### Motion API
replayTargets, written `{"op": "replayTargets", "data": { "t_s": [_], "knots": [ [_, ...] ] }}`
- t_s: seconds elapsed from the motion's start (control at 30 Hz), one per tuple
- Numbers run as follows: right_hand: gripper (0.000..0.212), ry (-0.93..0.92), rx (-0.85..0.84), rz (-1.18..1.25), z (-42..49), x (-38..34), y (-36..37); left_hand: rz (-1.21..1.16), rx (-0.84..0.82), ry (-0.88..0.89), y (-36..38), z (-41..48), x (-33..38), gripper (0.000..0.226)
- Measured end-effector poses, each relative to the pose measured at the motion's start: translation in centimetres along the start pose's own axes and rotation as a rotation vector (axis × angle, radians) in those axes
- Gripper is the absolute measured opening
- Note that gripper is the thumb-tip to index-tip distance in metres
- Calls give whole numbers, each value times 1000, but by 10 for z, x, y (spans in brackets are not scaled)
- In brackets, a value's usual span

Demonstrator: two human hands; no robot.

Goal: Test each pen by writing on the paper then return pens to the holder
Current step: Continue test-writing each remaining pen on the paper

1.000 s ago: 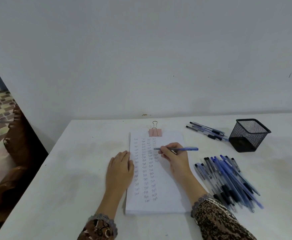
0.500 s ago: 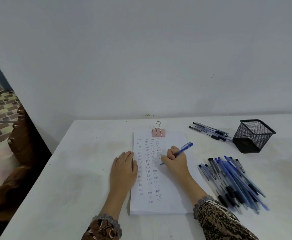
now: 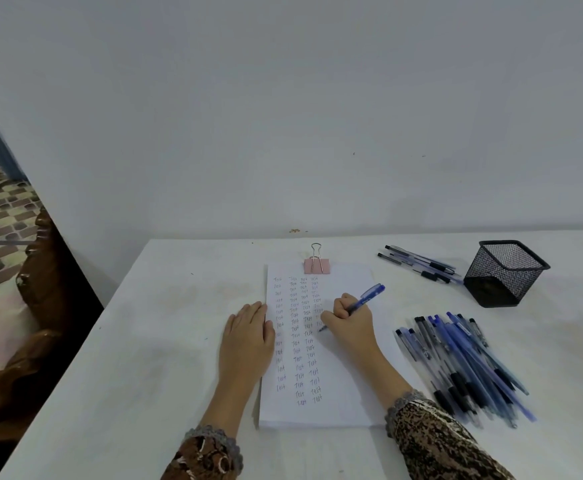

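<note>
A white paper stack (image 3: pixel 345 386) lies on the table, with columns of the word "Test" down its left half and a pink binder clip (image 3: pixel 316 265) at its top. My right hand (image 3: pixel 350 323) grips a blue pen (image 3: pixel 369 295) in a writing hold, its tip on the paper next to the fourth column. My left hand (image 3: pixel 246 336) rests flat on the paper's left edge. A black mesh holder (image 3: pixel 504 271) stands at the right. A heap of several blue and black pens (image 3: pixel 463 365) lies right of the paper.
A few more pens (image 3: pixel 421 263) lie at the back, between the paper and the holder. The white table (image 3: pixel 137 358) meets a plain wall behind. Past its left edge stands dark wooden furniture (image 3: pixel 37 289) over a tiled floor.
The pen swung from lying level across the paper to a steep writing angle, and its tip came down onto the page. My left hand stayed on the paper's edge.
</note>
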State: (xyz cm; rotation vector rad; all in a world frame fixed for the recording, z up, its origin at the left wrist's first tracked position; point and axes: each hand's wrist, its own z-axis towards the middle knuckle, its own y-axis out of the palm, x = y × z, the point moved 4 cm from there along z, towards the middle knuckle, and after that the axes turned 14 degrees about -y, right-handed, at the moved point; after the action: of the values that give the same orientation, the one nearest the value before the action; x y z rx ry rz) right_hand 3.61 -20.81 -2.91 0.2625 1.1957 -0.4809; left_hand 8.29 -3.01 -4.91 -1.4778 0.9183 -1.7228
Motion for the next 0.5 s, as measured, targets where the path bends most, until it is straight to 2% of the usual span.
{"op": "replayTargets", "data": {
  "t_s": [0.37, 0.5],
  "knots": [
    [52, -30, -22, -34, 0, -1, 0, 10, -7, 0, 0, 0, 0, 44],
    [51, -35, 29, -50, 1, 0, -3, 9, -5, 0, -1, 0, 0, 44]
  ]
}}
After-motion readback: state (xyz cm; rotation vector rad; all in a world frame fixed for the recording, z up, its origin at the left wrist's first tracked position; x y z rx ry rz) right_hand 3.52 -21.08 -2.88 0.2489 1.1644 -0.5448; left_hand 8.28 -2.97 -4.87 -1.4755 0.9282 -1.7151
